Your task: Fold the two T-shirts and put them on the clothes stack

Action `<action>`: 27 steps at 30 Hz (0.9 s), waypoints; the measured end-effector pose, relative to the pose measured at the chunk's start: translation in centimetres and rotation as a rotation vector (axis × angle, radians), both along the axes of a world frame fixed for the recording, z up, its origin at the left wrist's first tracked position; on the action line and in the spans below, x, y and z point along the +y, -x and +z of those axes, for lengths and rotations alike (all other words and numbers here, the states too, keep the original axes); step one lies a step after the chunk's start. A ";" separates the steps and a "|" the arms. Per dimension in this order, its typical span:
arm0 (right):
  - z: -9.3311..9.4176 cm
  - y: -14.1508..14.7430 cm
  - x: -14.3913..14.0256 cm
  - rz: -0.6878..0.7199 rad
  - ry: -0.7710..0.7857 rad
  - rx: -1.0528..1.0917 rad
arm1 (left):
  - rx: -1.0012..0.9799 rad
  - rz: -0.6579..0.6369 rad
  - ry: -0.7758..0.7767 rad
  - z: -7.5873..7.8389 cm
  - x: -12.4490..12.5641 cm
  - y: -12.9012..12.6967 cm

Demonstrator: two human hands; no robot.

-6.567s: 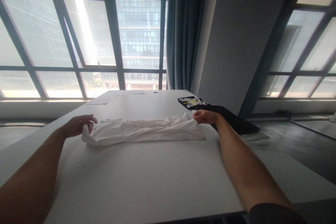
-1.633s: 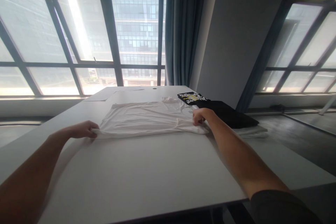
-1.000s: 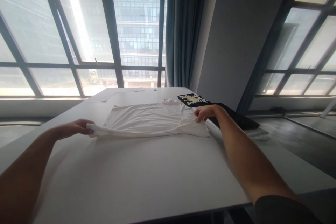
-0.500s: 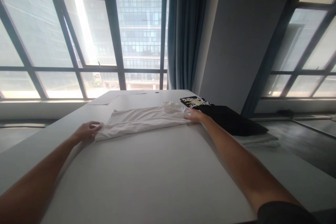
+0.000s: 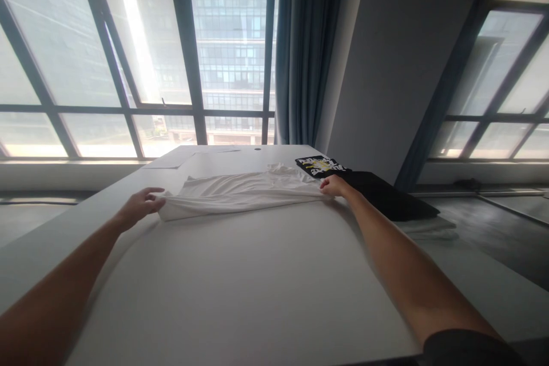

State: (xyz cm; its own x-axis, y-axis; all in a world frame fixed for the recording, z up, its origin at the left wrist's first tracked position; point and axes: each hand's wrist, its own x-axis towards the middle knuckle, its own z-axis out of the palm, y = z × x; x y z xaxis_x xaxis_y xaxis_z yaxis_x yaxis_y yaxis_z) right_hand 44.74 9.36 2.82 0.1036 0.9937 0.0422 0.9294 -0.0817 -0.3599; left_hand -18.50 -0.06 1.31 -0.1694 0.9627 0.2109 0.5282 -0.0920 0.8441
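A white T-shirt (image 5: 231,197) lies stretched sideways across the white table, folded into a long strip with wrinkles and a bunched part at its far right. My left hand (image 5: 143,206) pinches its left end between thumb and fingers. At the opposite end, my right hand (image 5: 335,186) is closed on the near right corner. The near edge of the cloth is pulled taut between both hands and looks slightly raised at the ends. The fingertips of my right hand are partly hidden.
Right of the shirt lie a folded black garment with a white and yellow print (image 5: 319,166) and a larger black cloth (image 5: 386,197). Pale folded cloth (image 5: 433,231) shows beneath. Paper sheets (image 5: 165,161) rest at the table's (image 5: 240,286) far left. Windows and a blue curtain (image 5: 300,51) stand behind.
My right hand has moved right and closed on the shirt's corner. My left hand has lifted its end slightly, and the near edge has drawn straighter.
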 end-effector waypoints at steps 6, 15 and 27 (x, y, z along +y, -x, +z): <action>0.4 -1.3 -1.5 0.007 0.042 -0.080 | -0.039 0.063 0.085 0.0 0.0 -0.9; -0.3 -1.4 -4.3 0.074 0.024 0.221 | 0.249 -0.152 0.131 -0.2 0.0 -1.0; -0.4 -2.3 -6.6 0.123 0.092 0.175 | 0.335 -0.003 0.075 0.1 0.7 0.7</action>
State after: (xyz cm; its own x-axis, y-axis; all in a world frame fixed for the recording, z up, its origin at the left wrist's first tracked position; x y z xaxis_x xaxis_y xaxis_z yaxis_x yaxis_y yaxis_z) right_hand 47.01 2.74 2.43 -0.0206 0.9982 -0.0571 0.8582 -0.0116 -0.5131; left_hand -19.25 0.60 1.39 -0.1002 0.9779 0.1834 0.7771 -0.0382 0.6283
